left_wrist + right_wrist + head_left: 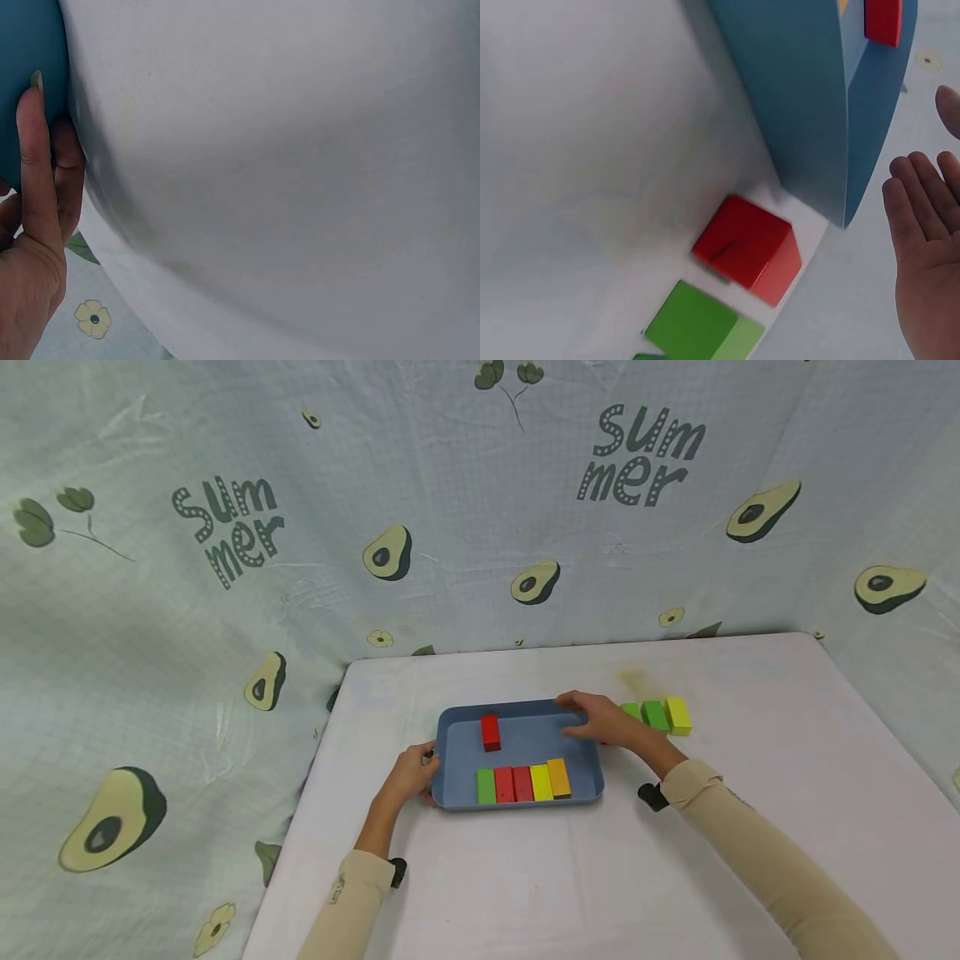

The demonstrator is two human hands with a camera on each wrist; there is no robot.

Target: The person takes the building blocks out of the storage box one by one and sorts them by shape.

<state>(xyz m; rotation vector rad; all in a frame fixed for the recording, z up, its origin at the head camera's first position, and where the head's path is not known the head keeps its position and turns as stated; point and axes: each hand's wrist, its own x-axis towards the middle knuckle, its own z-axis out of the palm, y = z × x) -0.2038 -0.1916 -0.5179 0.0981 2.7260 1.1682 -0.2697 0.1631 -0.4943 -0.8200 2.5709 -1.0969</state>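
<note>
My left hand [410, 774] grips the left end of the blue-grey tray [517, 807]; its fingers lie against the tray wall [30, 45] in the left wrist view. Over the tray's back right corner is my right hand [597, 718], fingers and thumb apart, holding nothing; the right wrist view shows its palm [930, 262]. A lone red block [490, 732] lies towards the tray's back left. Along the front wall, side by side, are a green block [486, 787], two red blocks [513, 785], a yellow block [542, 783] and an orange block [558, 778].
Right of the tray, on the white table [525, 893], are two green blocks [655, 716] and a yellow block [678, 716]. A red block [742, 240] stands by the tray's outer wall, mostly hidden under my right hand in the head view. Patterned cloth [465, 485] hangs behind.
</note>
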